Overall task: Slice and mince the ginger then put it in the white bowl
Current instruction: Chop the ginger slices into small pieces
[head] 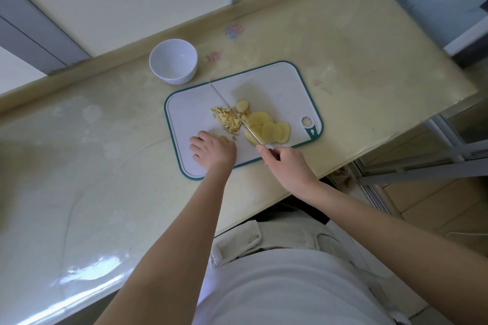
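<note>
Head view: mincing ginger, bowl not yet filled.

My right hand grips the knife, blade between the minced pile and uncut slices on the cutting board. My left hand rests flat, fingers curled over a scrap. Next, I judge: chop the slices; white bowl sits empty nearby.

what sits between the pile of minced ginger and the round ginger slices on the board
Head view: the thin knife blade separates the minced ginger pile from the round ginger slices.

1. Knife handle hidden inside right hand.
2. Left hand covers part of a ginger bit.
3. Tabletop cut off at left edge.
</note>
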### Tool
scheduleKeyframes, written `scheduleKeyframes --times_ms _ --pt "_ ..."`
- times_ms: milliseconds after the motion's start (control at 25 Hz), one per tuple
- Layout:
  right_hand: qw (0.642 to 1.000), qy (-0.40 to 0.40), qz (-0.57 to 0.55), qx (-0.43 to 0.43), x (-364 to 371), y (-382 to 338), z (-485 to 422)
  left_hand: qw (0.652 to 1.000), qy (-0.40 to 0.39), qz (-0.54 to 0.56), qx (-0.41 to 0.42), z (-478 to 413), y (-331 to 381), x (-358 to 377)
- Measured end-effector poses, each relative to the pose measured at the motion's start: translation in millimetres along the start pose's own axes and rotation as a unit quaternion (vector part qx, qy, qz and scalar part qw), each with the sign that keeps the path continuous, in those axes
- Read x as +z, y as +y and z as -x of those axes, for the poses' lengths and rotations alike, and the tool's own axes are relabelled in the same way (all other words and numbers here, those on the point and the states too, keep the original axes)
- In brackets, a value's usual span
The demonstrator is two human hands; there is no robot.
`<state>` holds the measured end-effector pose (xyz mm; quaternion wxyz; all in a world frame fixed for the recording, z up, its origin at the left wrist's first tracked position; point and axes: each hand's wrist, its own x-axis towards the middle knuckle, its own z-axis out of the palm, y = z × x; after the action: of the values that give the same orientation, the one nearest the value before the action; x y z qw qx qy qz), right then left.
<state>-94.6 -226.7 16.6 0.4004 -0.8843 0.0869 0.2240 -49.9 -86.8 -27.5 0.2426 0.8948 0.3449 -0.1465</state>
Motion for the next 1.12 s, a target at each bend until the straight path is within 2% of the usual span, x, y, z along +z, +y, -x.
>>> scheduleKeyframes --times_ms 160,240,400,480,720,960,1120 --pt "1.0 0.0 -0.004 -0.002 1 1 1 0.998 0.004 -0.038 0.053 -2 -3 2" --pt "1.0 -0.003 -0.005 -0.001 2 1 2 0.991 0.003 -0.063 0.118 -5 -12 1" --pt "1.0 -0.016 -0.012 0.0 7 1 3 0.944 -0.016 -0.158 0.291 -15 -39 -7" --pt "1.0 -0.023 -0.018 -0.003 11 -1 4 0.927 -0.026 -0.174 0.331 -19 -47 -12" --pt "0.999 -0.046 -0.022 -0.002 21 -5 3 0.94 -0.056 -0.119 0.315 -15 -53 -20" --pt "0.998 -0.065 -0.004 -0.003 29 -12 -2 0.956 -0.003 -0.107 0.272 -8 -64 -17" --pt "0.997 -0.073 0.011 -0.005 32 -16 -2 0.966 -0.001 -0.114 0.233 -3 -61 -11"
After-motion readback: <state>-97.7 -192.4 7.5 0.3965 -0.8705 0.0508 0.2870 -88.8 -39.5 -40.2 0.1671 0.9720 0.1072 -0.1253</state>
